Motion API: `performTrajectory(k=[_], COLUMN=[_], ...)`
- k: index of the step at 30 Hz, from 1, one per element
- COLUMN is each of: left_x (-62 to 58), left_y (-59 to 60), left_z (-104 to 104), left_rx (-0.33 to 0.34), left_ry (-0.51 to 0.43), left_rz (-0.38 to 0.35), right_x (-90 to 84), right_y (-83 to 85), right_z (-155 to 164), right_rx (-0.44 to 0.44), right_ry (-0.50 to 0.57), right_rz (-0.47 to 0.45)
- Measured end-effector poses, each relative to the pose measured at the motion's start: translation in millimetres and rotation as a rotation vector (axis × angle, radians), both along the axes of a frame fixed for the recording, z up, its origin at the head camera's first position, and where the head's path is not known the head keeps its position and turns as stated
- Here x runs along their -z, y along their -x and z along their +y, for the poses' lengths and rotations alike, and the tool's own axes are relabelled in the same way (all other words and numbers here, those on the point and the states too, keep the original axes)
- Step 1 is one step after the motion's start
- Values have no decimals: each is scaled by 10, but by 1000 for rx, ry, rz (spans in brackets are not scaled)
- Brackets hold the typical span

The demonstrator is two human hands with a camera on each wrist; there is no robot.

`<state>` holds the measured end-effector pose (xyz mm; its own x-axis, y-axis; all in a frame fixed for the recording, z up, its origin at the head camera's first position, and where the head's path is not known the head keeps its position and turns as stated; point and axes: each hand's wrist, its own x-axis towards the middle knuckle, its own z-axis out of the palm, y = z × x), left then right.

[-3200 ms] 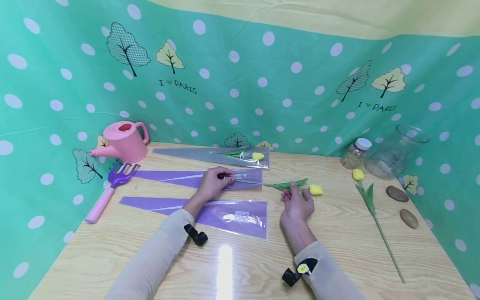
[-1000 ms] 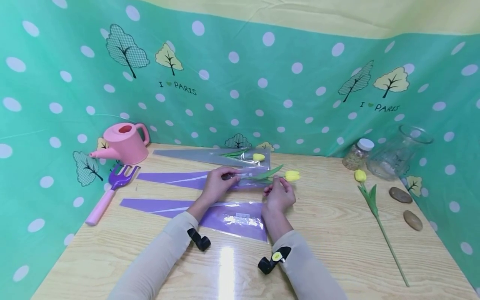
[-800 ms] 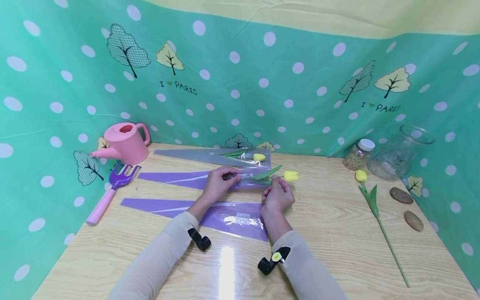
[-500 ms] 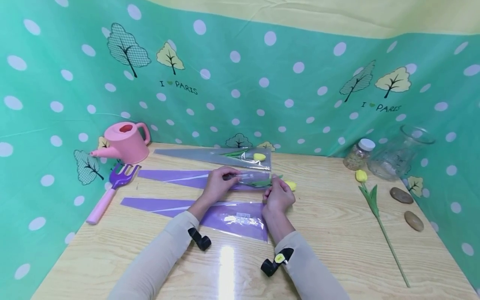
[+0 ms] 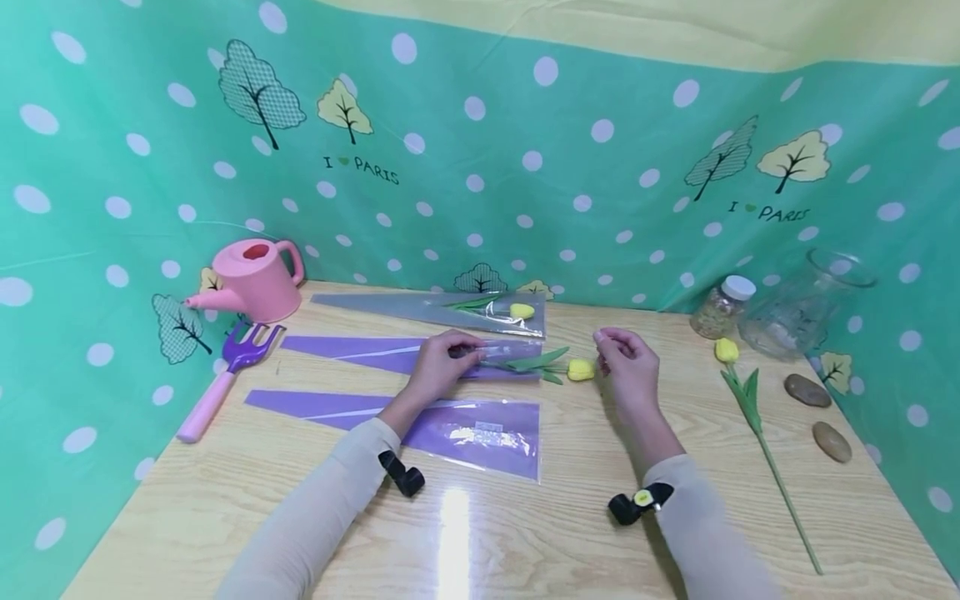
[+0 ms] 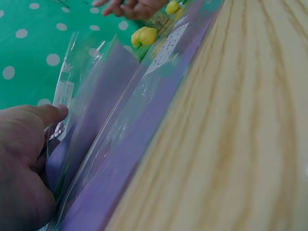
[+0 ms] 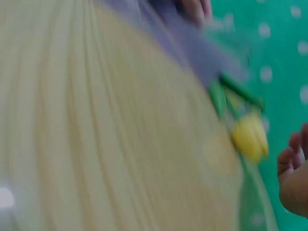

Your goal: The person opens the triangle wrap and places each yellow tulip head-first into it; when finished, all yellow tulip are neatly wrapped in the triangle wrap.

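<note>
My left hand (image 5: 442, 364) pinches the upper layer of the middle purple flower sleeve (image 5: 360, 352) near its wide mouth; the left wrist view shows the clear film lifted under my thumb. A yellow tulip (image 5: 581, 370) lies with its stem inside this sleeve, while its bloom and leaf tips stick out to the right. The stem's lower part is hidden behind my left hand. My right hand (image 5: 632, 373) is raised just right of the bloom, apart from it, fingers loosely bent around nothing. Another purple sleeve (image 5: 435, 429) lies flat in front.
Behind lies a grey sleeve (image 5: 382, 307) with a yellow tulip (image 5: 522, 311) inside. To the right are a loose tulip (image 5: 726, 350), two brown stones (image 5: 832, 442), a lidded jar (image 5: 722, 310) and a glass vase (image 5: 787, 312). A pink watering can (image 5: 258, 283) and hand fork (image 5: 217, 392) stand left.
The tulip has slid left, its stem going into the middle sleeve. My right hand has let go of it and moved right. The left hand stays at the sleeve's mouth.
</note>
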<state>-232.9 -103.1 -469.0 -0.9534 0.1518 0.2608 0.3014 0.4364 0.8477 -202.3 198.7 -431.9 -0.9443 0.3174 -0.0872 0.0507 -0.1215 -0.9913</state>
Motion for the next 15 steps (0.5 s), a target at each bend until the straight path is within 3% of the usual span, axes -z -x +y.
performTrajectory(k=[3,8,15], left_x=[0,4,1], left_y=[8,10,5], left_z=[21,45,25], left_rx=[3,14,24], left_ry=[-5,0,-27], left_rz=[-1,-19,-33], right_x=[66,159,268], right_y=[18,36,80], right_z=[244,454,452], right_rx=[-139,-363,-506], right_ry=[-230,-447,-663], right_rz=[-23,-28,58])
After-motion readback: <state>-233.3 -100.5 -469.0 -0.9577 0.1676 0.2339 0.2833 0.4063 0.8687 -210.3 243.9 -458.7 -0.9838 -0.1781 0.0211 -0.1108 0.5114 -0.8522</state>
